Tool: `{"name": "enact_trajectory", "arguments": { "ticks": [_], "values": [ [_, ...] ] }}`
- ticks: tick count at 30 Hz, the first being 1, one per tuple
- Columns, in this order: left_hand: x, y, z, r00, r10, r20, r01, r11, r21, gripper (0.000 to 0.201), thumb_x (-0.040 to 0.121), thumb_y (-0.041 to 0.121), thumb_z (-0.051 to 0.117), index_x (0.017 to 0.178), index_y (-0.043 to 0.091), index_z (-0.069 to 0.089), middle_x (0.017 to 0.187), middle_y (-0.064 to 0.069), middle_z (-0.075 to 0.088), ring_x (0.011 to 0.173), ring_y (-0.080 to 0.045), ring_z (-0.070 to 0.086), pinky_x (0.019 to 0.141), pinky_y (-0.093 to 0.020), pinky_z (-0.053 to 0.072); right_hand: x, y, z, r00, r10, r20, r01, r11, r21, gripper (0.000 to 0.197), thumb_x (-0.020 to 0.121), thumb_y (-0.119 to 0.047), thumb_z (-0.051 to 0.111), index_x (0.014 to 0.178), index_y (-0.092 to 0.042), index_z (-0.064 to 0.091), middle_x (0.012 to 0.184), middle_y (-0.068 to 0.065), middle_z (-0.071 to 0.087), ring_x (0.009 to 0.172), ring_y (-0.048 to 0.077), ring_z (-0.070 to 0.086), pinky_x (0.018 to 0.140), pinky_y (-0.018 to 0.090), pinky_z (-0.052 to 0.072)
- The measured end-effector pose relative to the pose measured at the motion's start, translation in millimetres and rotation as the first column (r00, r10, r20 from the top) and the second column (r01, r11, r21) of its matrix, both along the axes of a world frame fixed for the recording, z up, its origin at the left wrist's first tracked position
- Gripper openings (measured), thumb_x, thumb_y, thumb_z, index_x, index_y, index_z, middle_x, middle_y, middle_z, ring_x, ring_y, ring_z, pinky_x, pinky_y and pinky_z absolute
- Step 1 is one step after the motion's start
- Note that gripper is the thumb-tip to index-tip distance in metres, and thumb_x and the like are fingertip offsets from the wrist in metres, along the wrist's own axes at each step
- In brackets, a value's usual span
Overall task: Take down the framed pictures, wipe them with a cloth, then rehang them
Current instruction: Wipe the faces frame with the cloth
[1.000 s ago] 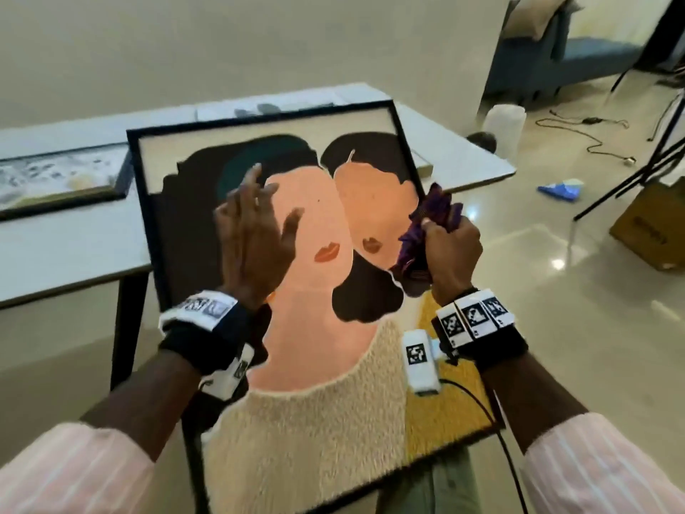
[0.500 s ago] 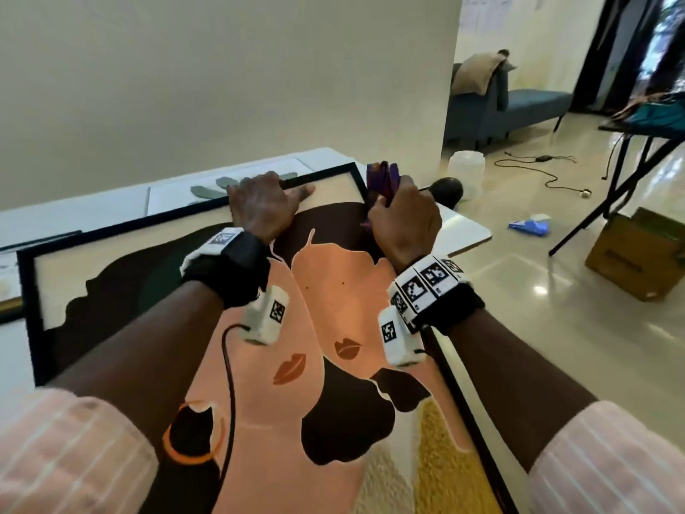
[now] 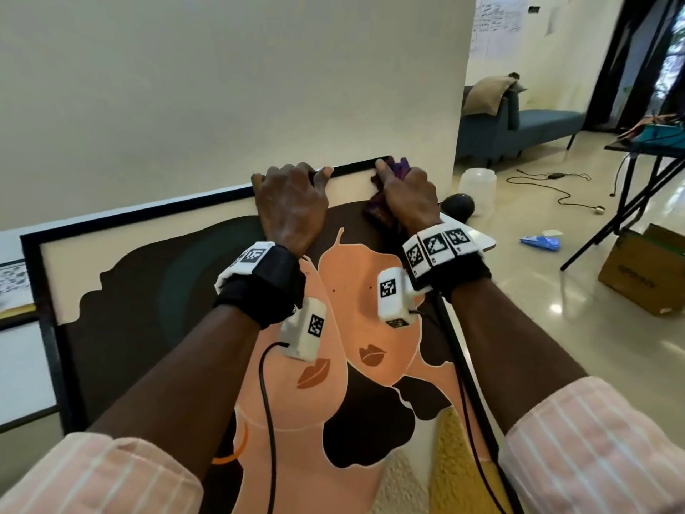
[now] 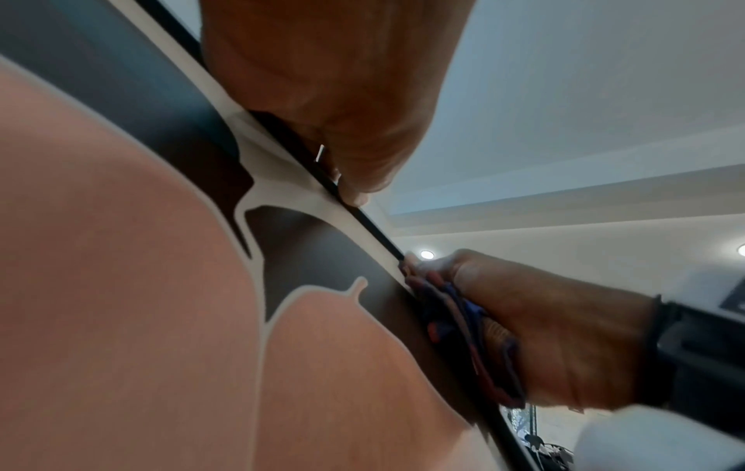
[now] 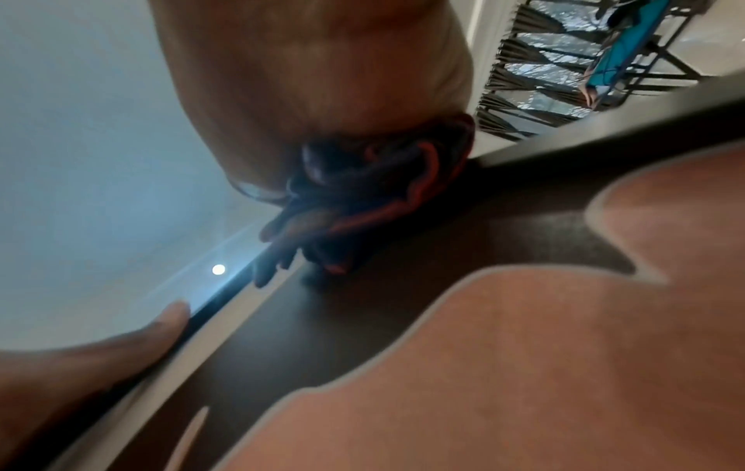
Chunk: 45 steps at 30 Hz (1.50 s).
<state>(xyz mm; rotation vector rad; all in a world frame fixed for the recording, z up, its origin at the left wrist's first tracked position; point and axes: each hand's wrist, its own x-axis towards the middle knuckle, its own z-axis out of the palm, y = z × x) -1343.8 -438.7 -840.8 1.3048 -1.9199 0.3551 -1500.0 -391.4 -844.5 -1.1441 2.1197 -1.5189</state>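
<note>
The big framed picture (image 3: 178,313) stood tilted twd the person, its top edge near the pale wall (image 3: 222,87). Left hand (image 3: 291,205) gripped that top edge, fingers curled over the black frame, thumb along it. Right hand (image 3: 406,196) sat at the top-right corner w/ the purple cloth (image 3: 381,213) bunched under its curled fingers, pressed on the artwork; index finger pointed along the frame. Another framed pic (image 3: 13,287) lay on the table (image 3: 22,365) at far left.

A thin black frame (image 3: 148,213) is being shown around a picture (image 3: 356,317) of peach faces, dark brown hair and rust lips on cream. A purple cloth (image 3: 398,170) with orange-red stripes is being displayed; pink, white-striped sleeves (image 3: 593,454) are being worn.
</note>
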Motion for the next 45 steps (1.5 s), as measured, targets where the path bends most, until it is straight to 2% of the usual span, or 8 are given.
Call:
{"name": "enact_trajectory", "arguments": {
  "ticks": [6,14,19,26,32,35,38,45],
  "values": [
    [-1.9,15.2,4.8,0.997,-0.015,-0.071,0.014,1.000,-0.023,0.043,0.100,0.047,0.041,0.104,0.019,0.073,0.101,-0.007,0.071,0.099,-0.028,0.059,0.090,-0.038,0.031,-4.9,19.5,-23.4,0.994,-0.073,-0.076,0.072,0.997,-0.018,0.066,0.091,-0.069,0.040,0.112,-0.010,0.060,0.108,0.010,0.067,0.100,0.031,0.061,0.090,0.040,0.047],
    [-7.1,25.1,8.4,0.999,0.007,-0.040,-0.009,0.999,-0.040,0.044,0.100,0.049,0.040,0.104,0.018,0.070,0.101,-0.004,0.071,0.099,-0.025,0.058,0.090,-0.036,0.030,-16.6,16.2,-7.4,0.994,0.038,-0.104,-0.053,0.988,-0.145,0.054,0.095,-0.058,0.047,0.112,-0.008,0.059,0.102,0.009,0.066,0.094,0.026,0.060,0.080,0.033,0.044],
    [-2.0,22.7,1.9,0.998,-0.015,-0.063,0.012,0.999,-0.044,0.044,0.098,0.052,0.042,0.109,0.020,0.069,0.106,-0.004,0.071,0.102,-0.026,0.058,0.091,-0.038,0.031,-10.7,33.6,-46.6,0.991,-0.008,-0.132,-0.001,0.997,-0.072,0.056,0.095,-0.060,0.044,0.109,-0.009,0.059,0.100,0.009,0.065,0.094,0.028,0.060,0.088,0.042,0.048],
    [-7.7,26.2,4.3,0.999,0.022,-0.028,-0.023,0.999,-0.035,0.044,0.099,0.050,0.037,0.107,0.020,0.068,0.104,-0.002,0.070,0.101,-0.025,0.057,0.091,-0.037,0.031,-11.3,11.2,-2.0,0.995,0.019,-0.096,-0.030,0.993,-0.117,0.055,0.095,-0.059,0.045,0.115,-0.009,0.057,0.110,0.011,0.065,0.101,0.029,0.059,0.087,0.037,0.043],
    [0.5,24.3,1.5,0.999,0.015,-0.042,-0.017,0.999,-0.028,0.043,0.099,0.050,0.039,0.108,0.019,0.068,0.105,-0.002,0.070,0.103,-0.024,0.057,0.093,-0.036,0.031,-4.7,29.4,-42.3,0.990,-0.035,-0.134,0.024,0.996,-0.085,0.057,0.094,-0.061,0.044,0.113,-0.010,0.059,0.102,0.008,0.065,0.095,0.027,0.061,0.088,0.039,0.047],
    [-7.3,27.9,0.7,0.999,0.007,-0.033,-0.007,1.000,-0.024,0.042,0.100,0.050,0.039,0.108,0.020,0.068,0.106,-0.002,0.069,0.104,-0.024,0.057,0.093,-0.035,0.030,-9.6,26.0,-23.6,0.996,-0.014,-0.092,0.005,0.995,-0.099,0.058,0.093,-0.061,0.045,0.114,-0.009,0.059,0.107,0.008,0.065,0.099,0.028,0.060,0.091,0.039,0.046],
    [-10.5,29.6,1.0,0.999,0.006,-0.042,-0.008,0.999,-0.044,0.043,0.099,0.051,0.038,0.106,0.020,0.068,0.103,-0.002,0.069,0.101,-0.024,0.057,0.093,-0.035,0.031,-11.1,20.2,-0.1,0.993,0.010,-0.117,-0.026,0.990,-0.138,0.053,0.096,-0.056,0.046,0.119,-0.009,0.057,0.104,0.006,0.060,0.094,0.023,0.054,0.085,0.033,0.041],
    [-0.9,27.3,-0.1,0.998,0.025,-0.052,-0.028,0.997,-0.067,0.045,0.099,0.052,0.037,0.107,0.020,0.068,0.104,-0.001,0.069,0.103,-0.023,0.057,0.094,-0.034,0.031,-7.7,30.1,-30.5,0.996,0.023,-0.085,-0.033,0.993,-0.114,0.057,0.092,-0.060,0.047,0.112,-0.009,0.060,0.102,0.009,0.066,0.094,0.026,0.062,0.089,0.043,0.050]
  ]
}}
